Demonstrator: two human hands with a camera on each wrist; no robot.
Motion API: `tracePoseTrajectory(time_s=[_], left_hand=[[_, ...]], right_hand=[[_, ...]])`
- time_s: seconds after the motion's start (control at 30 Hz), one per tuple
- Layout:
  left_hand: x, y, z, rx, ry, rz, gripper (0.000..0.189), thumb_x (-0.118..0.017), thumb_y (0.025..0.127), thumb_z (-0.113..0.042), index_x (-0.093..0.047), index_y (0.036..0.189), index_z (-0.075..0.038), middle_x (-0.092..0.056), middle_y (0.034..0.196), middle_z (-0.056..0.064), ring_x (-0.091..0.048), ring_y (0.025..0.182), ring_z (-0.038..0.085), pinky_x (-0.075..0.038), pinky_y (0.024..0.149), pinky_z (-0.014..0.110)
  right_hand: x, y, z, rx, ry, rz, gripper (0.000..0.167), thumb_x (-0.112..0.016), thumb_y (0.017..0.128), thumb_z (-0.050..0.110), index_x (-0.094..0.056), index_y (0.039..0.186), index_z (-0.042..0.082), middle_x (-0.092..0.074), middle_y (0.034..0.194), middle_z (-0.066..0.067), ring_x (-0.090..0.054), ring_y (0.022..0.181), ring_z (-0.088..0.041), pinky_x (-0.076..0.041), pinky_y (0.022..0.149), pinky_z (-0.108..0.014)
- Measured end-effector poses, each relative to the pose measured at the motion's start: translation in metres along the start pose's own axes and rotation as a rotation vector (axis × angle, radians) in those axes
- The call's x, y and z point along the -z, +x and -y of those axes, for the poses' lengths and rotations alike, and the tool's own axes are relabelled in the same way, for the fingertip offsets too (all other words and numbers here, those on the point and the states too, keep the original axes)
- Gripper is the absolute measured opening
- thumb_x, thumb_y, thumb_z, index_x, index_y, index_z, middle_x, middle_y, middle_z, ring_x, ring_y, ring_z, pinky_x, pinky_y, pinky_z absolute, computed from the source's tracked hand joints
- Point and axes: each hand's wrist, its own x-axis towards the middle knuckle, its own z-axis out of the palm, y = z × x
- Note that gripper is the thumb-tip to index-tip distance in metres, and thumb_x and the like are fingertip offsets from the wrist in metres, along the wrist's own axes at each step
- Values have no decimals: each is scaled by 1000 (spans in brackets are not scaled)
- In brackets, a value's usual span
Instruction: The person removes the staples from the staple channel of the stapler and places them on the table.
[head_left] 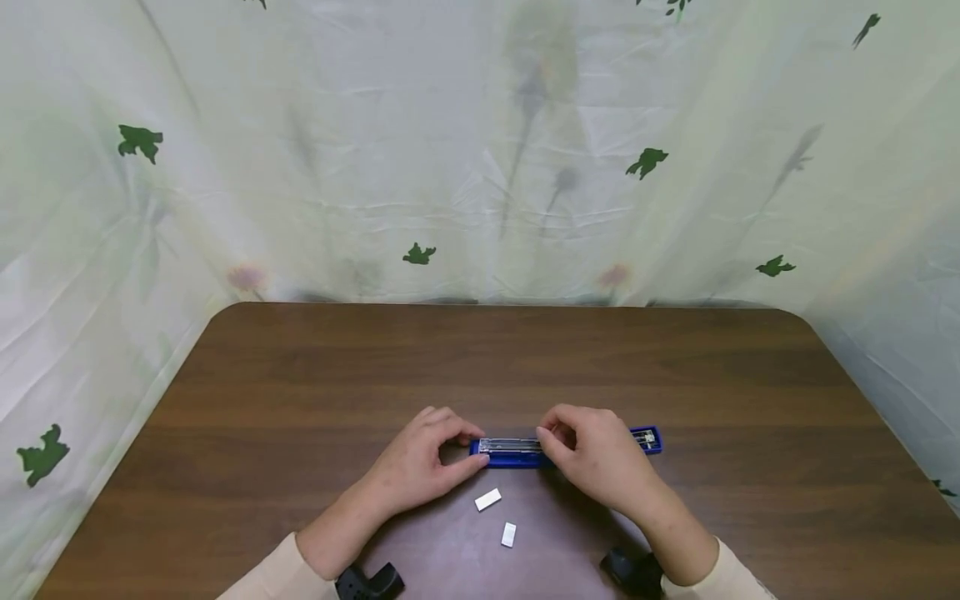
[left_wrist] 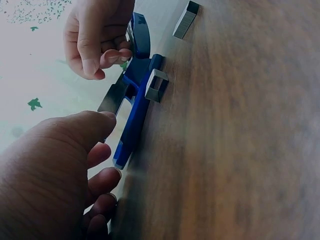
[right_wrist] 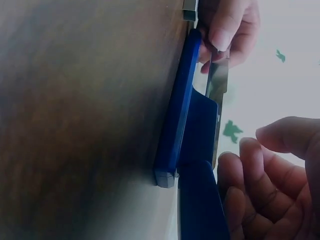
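A blue stapler (head_left: 517, 460) lies opened out on the table, its metal staple channel (head_left: 510, 445) facing up and its cover (head_left: 654, 439) swung back to the right. My left hand (head_left: 420, 457) grips the stapler's left end, thumb on the near side and fingers on the far side. Above the channel's middle is my right hand (head_left: 596, 450), fingers loosely curled. In the right wrist view its thumb and index fingertips (right_wrist: 251, 146) come close together, with nothing showing between them. Two short staple strips (head_left: 487, 499) lie on the near side of the stapler.
The brown wooden table (head_left: 375, 358) extends beyond the stapler to a pale curtain (head_left: 465, 150) with green leaf-like shapes. Black wrist devices (head_left: 371, 582) are on both forearms, close over the table's near part.
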Motion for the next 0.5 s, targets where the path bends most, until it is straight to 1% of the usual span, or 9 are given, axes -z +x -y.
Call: tracePoseTrajectory(time_s=[0.17,0.27,0.4,0.5], left_hand=[[0,1,0,-2,-5,4,23,-84,84,-35,-75,104,-25,-64,88,-12,-52,84,6,-45,74,21],[0,0,0,3,-10,5,24,-84,84,-35,-75,104,-25,-64,89,-12,-52,85,6,-45,74,21],[2,-1,-1,17,-24,10,24,-84,85,-34,-76,106,-25,-64,90,-11,-53,86,6,-46,74,22],[3,-1,-2,18,-29,1,27,-84,84,-34,-76,108,-24,-66,93,-11,-54,90,6,-48,77,24]], right_hand=[[4,0,1,-16,16,-16,9,-75,92,20,-72,85,23,-57,66,14,-50,61,-5,-43,59,-22],[6,0,2,-15,13,-46,10,-74,93,19,-71,84,22,-57,67,13,-50,62,-6,-43,60,-23],[10,1,0,4,-4,-111,8,-73,92,16,-72,85,20,-60,70,12,-53,65,-6,-47,62,-23],[12,1,-3,29,-24,-191,4,-74,91,14,-74,89,18,-67,79,8,-63,74,-9,-55,70,-30]])
